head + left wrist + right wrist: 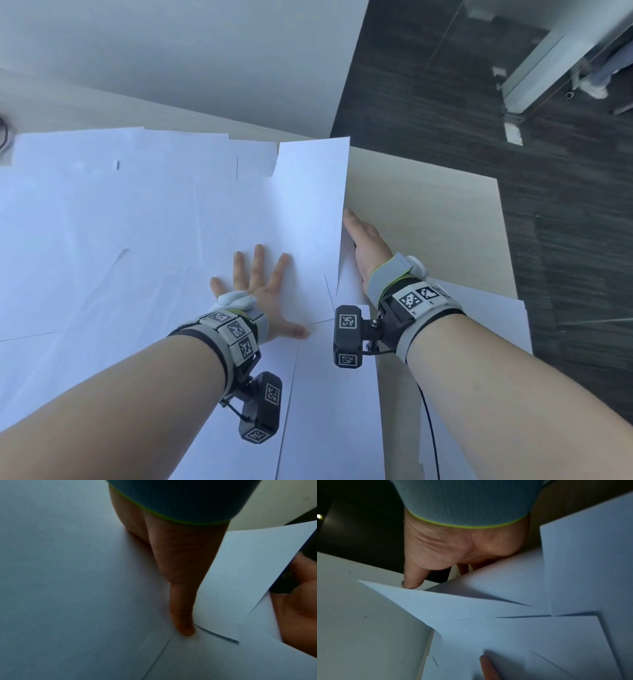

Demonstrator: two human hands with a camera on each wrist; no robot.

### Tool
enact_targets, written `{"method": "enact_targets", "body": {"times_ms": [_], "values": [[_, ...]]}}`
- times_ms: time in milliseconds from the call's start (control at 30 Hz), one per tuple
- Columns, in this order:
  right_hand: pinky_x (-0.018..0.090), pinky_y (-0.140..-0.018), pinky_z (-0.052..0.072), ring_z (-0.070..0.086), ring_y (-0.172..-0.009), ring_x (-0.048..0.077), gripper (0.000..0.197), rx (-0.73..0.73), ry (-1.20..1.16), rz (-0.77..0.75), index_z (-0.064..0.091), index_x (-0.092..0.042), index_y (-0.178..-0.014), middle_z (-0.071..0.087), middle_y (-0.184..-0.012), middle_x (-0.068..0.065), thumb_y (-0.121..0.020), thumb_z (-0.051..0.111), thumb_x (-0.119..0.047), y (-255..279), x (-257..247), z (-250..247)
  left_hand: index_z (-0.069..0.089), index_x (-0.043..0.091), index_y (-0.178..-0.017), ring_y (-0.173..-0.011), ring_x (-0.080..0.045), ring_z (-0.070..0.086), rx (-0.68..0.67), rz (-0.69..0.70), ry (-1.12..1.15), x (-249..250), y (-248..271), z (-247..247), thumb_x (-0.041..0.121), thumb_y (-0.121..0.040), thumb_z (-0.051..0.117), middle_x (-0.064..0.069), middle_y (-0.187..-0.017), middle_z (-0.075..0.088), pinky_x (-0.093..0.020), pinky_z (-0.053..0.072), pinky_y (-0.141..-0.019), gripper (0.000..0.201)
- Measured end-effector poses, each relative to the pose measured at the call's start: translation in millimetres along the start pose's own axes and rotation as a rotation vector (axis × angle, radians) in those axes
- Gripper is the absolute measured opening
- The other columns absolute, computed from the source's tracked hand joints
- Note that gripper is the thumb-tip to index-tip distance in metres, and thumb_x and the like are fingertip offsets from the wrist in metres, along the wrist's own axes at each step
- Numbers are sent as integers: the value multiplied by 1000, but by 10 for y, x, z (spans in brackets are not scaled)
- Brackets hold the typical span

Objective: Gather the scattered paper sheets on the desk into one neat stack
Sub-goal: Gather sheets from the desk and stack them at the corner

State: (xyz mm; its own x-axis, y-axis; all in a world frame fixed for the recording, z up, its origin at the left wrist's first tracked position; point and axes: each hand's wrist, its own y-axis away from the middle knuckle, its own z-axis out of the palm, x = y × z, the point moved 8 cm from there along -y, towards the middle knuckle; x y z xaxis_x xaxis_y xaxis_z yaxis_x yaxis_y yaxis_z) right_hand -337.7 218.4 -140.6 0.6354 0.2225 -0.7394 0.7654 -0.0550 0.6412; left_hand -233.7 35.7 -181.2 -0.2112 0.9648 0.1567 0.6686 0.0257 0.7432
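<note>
A pale wooden desk (428, 212) stands by a dark floor, covered from its left edge past its middle by overlapping white paper sheets (120, 222), lying at mixed angles. The left hand (262, 291) lies flat, fingers spread, pressing on them. One sheet (315, 192) runs lengthwise away from the person, its right edge lifted. There the right hand (364, 245) reaches in; only the right wrist view shows its fingers tucked under the paper, thumb (412, 580) outside.
</note>
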Motion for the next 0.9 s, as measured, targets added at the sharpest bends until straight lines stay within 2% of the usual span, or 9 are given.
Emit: {"method": "enact_targets", "body": {"times_ms": [100,300,433,600,667,800,833,867,900], "values": [[41,-111,39,63,-119,20,101,-66,-104,145,70,-29,-120,68,-129,-8,-49,55,-99,-103,206,110,-39,51,-143,-146,-33,-41,-5,5,1,-9,-12,3,94,-51,63,5,-154,-52,-74,-3,-117,144],[52,-96,50,64,-100,34,77,-245,-300,116,69,-23,-103,70,-106,12,-61,59,-87,4,146,262,-38,51,-144,-147,-33,-40,5,2,5,-27,-19,12,93,-51,64,5,-155,-51,-74,-2,-117,144],[58,-101,49,68,-112,31,90,-184,-400,132,58,-36,-131,70,-125,5,-54,78,-78,-58,157,139,-38,51,-144,-148,-33,-39,6,-1,5,-18,-18,-2,93,-50,63,6,-155,-50,-74,0,-116,144],[35,-75,56,69,-75,24,9,245,-246,-15,73,-14,-91,74,-85,4,-83,73,-19,-149,241,-570,-38,50,-145,-146,-33,-41,-6,8,10,-9,-1,-8,93,-53,64,6,-154,-51,-74,-2,-116,144],[33,-68,44,56,-73,21,12,309,-160,-9,67,-10,-76,61,-79,5,-80,73,-20,-225,325,-791,-37,50,-145,-147,-33,-40,3,4,6,-3,-5,-9,93,-52,64,6,-155,-50,-74,-1,-116,144],[31,-74,37,36,-86,16,48,322,-20,22,61,4,-121,42,-99,-4,-90,66,-33,-267,381,-925,-36,50,-146,-148,-33,-39,13,-2,1,1,-15,-9,94,-50,64,6,-157,-48,-75,1,-116,145],[32,-82,41,56,-87,24,56,301,15,43,61,-2,-127,37,-135,11,-89,66,-43,-260,396,-898,-36,50,-146,-148,-33,-39,10,-3,0,1,-19,-8,94,-50,64,6,-156,-49,-75,0,-116,145],[34,-92,43,62,-116,32,64,284,55,66,60,-8,-132,68,-119,12,-86,67,-52,-264,417,-869,-37,50,-146,-147,-33,-40,5,-5,-4,2,-26,-7,94,-51,64,5,-156,-49,-75,0,-116,145],[36,-98,43,61,-109,30,67,266,85,77,60,-13,-133,68,-119,9,-82,70,-56,-268,424,-831,-38,49,-145,-147,-34,-40,0,-8,-8,3,-29,-8,94,-51,63,5,-156,-50,-75,-1,-116,145]]}}
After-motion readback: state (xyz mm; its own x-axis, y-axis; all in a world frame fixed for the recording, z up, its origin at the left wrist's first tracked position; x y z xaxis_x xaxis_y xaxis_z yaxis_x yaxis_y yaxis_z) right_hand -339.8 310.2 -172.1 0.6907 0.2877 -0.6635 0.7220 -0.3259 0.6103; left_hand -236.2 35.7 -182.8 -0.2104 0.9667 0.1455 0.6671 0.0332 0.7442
